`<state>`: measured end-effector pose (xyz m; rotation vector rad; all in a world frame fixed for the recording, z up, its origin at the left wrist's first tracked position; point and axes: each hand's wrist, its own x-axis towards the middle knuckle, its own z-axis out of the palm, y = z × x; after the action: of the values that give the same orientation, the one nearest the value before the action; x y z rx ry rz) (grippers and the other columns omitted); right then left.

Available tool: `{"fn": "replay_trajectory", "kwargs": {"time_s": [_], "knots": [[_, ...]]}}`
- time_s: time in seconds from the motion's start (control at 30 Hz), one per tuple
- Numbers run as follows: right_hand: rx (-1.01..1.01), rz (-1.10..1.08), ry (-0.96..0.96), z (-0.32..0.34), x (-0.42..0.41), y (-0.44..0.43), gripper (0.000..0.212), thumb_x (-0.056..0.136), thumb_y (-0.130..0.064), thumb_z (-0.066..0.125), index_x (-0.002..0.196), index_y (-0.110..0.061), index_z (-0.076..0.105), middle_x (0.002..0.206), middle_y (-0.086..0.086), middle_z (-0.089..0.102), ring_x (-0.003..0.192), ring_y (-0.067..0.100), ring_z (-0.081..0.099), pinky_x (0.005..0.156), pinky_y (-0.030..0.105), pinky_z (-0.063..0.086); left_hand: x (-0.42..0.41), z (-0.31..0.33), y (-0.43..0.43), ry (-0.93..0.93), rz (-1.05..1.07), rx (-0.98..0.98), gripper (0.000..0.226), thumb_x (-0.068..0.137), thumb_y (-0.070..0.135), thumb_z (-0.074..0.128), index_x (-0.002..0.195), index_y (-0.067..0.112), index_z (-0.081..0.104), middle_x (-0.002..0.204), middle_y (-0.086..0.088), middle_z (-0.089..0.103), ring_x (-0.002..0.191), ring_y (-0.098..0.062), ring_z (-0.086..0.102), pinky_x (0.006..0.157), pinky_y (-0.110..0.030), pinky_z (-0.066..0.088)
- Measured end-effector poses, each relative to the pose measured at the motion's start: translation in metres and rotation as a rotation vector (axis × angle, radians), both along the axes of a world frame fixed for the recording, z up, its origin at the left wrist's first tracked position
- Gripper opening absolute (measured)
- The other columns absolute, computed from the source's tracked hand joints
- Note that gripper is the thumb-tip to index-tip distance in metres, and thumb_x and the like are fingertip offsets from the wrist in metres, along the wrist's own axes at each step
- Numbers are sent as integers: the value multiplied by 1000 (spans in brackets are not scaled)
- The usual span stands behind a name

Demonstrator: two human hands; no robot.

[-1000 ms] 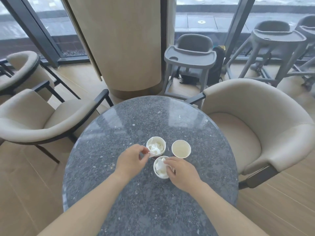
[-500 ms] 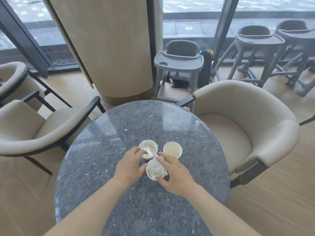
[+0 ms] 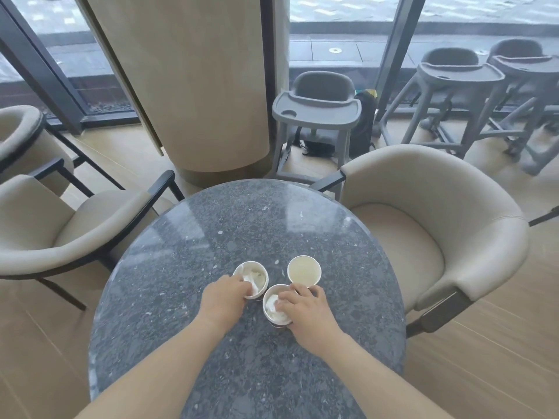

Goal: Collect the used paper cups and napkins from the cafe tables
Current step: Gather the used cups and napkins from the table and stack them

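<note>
Right hand [image 3: 305, 309] grips the nearest white paper cup [image 3: 276, 319], its fingers curled over the rim onto a crumpled white napkin [image 3: 270, 304], probably to pack it down. Left hand [image 3: 225, 300] clasps the left white paper cup [image 3: 242, 269] in the same way. The empty white paper cup [image 3: 304, 270] stands just beyond, on the round grey speckled stone table [image 3: 242, 225].

A beige padded left armchair [image 3: 69, 234] faces its matching right armchair [image 3: 453, 213]; a grey plastic high chair [image 3: 317, 107] stands beside a wide beige column [image 3: 196, 80].
</note>
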<state>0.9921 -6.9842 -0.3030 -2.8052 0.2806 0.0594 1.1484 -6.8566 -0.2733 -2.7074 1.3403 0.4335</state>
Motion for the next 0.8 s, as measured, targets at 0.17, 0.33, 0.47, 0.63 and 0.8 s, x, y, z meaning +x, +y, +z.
{"fn": "replay_trajectory", "kwargs": {"time_s": [0.17, 0.33, 0.47, 0.63, 0.8], "knots": [[51, -32, -64, 11, -2, -4, 19, 86, -24, 55, 104, -22, 63, 114, -9, 59, 114, 20, 43, 87, 36, 34, 9, 5, 12, -17, 53, -158, 16, 90, 32, 52, 103, 28, 61, 105, 7, 60, 101, -20, 54, 67, -31, 43], [175, -97, -362, 49, 5, -18, 15, 77, -14, 69, 92, -12, 68, 98, 1, 68, 95, 29, 57, 76, 39, 50, 19, 24, 14, -23, 128, -390, 17, 87, 30, 60, 101, 23, 63, 99, 5, 63, 92, -22, 56, 65, -38, 51], [136, -262, -492, 74, 9, -41, 19, 76, -13, 72, 95, -14, 68, 101, -2, 68, 94, 26, 56, 66, 36, 51, 18, 31, 13, -25, 160, -456, 19, 86, 28, 62, 104, 23, 63, 101, 6, 64, 91, -21, 56, 65, -38, 52], [80, -391, -435, 70, -4, -54, 18, 80, -17, 69, 98, -19, 69, 104, -6, 66, 91, 24, 53, 59, 33, 48, 9, 28, 8, -4, 148, -405, 21, 86, 31, 60, 106, 27, 63, 105, 8, 63, 99, -19, 55, 72, -37, 51], [92, -390, -314, 51, -4, -48, 16, 84, -17, 64, 98, -22, 69, 107, -8, 65, 96, 23, 51, 62, 32, 47, 3, 26, -1, 15, 114, -387, 20, 87, 32, 60, 106, 28, 64, 106, 10, 63, 100, -17, 55, 71, -35, 51]]}}
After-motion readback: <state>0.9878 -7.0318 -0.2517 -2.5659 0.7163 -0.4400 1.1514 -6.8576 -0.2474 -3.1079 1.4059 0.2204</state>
